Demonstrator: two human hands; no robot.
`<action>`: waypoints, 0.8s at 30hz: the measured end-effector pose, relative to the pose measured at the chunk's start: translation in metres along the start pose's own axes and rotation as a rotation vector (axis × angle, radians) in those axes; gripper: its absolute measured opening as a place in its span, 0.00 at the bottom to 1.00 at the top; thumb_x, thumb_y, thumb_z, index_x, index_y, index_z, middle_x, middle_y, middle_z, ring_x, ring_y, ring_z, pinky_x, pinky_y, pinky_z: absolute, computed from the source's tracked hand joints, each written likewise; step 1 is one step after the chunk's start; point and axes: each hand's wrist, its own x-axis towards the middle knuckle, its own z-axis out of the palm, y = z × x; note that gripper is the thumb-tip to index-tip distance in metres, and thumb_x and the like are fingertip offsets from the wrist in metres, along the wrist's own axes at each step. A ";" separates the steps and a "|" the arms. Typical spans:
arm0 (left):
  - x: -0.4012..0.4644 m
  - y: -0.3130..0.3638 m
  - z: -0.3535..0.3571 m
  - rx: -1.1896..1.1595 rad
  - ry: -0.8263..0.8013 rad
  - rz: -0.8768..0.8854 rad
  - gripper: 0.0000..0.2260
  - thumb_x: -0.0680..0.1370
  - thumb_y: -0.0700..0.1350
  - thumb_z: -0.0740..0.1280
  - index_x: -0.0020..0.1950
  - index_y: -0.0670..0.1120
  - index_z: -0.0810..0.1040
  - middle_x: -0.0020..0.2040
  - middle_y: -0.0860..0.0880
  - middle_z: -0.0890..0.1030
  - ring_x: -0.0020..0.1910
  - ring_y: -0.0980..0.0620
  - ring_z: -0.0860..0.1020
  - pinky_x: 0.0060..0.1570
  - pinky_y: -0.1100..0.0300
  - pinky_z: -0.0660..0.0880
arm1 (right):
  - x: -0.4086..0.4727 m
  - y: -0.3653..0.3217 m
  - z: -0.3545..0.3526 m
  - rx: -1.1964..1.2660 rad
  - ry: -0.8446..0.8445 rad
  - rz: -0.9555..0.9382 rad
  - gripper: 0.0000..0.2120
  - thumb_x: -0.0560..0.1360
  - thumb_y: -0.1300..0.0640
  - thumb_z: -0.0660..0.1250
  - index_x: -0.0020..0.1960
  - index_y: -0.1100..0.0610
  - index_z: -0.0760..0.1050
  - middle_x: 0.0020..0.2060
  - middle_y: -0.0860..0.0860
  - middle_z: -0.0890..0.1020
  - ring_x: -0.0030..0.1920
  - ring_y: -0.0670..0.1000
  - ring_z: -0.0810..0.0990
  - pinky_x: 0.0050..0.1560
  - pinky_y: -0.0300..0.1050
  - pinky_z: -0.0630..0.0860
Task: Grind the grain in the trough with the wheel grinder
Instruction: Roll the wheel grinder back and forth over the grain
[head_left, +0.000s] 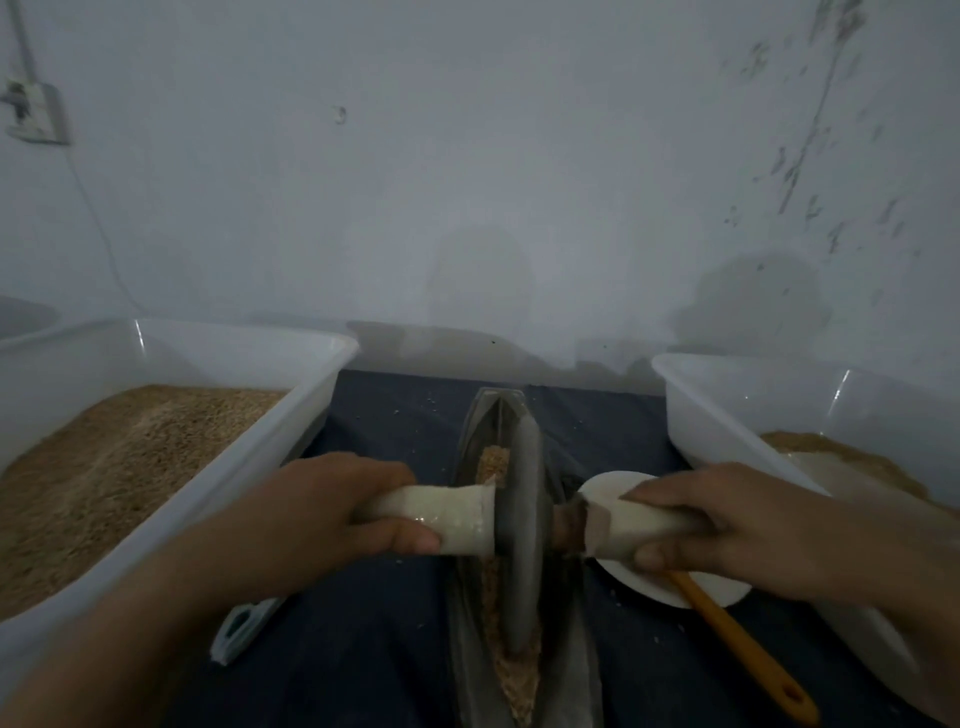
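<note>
Dark cloth (395, 649) bears grain-lined trough (467, 623); both hands (332, 506) (737, 525) grip upright grey wheel grinder (522, 535).

Wheel (522, 525): dull grey metal
Trough (467, 649): dark, matt metal
Handles (441, 519): wrapped in pale tape
Bins (311, 395): glossy white plastic
Cloth (395, 415): dark, matt fabric
Grain (511, 675): coarse, tan

I see a dark grey wheel (522, 525) with off-white wrapped handles (441, 517), standing in a grey metal trough (571, 670) — the grain (511, 680) in it is tan and speckled. The cloth (374, 649) beneath is dark navy. The white tub (291, 415) at the left holds golden-brown grain; the white plate (691, 590) bears a utensil with an orange handle (748, 654) — the wall (467, 182) is pale grey, scuffed dark at the right.
</note>
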 end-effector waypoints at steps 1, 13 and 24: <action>-0.001 0.001 -0.001 -0.042 -0.027 -0.023 0.23 0.63 0.73 0.55 0.44 0.58 0.74 0.39 0.60 0.77 0.40 0.63 0.74 0.39 0.68 0.69 | 0.001 -0.001 0.001 0.016 0.018 -0.004 0.07 0.72 0.43 0.67 0.48 0.44 0.77 0.42 0.45 0.81 0.41 0.42 0.78 0.44 0.40 0.73; 0.037 0.001 0.040 0.424 0.426 -0.108 0.22 0.75 0.62 0.59 0.61 0.50 0.74 0.55 0.50 0.78 0.55 0.49 0.74 0.55 0.56 0.65 | 0.043 -0.001 0.034 -0.254 0.433 0.125 0.17 0.77 0.50 0.63 0.66 0.47 0.70 0.58 0.46 0.76 0.57 0.47 0.71 0.54 0.39 0.63; 0.002 -0.003 0.007 0.143 0.096 0.040 0.33 0.60 0.78 0.46 0.48 0.59 0.73 0.41 0.61 0.75 0.44 0.65 0.71 0.43 0.67 0.69 | 0.001 -0.002 0.001 0.016 -0.024 -0.011 0.06 0.72 0.43 0.68 0.38 0.33 0.73 0.35 0.34 0.77 0.37 0.39 0.75 0.36 0.34 0.67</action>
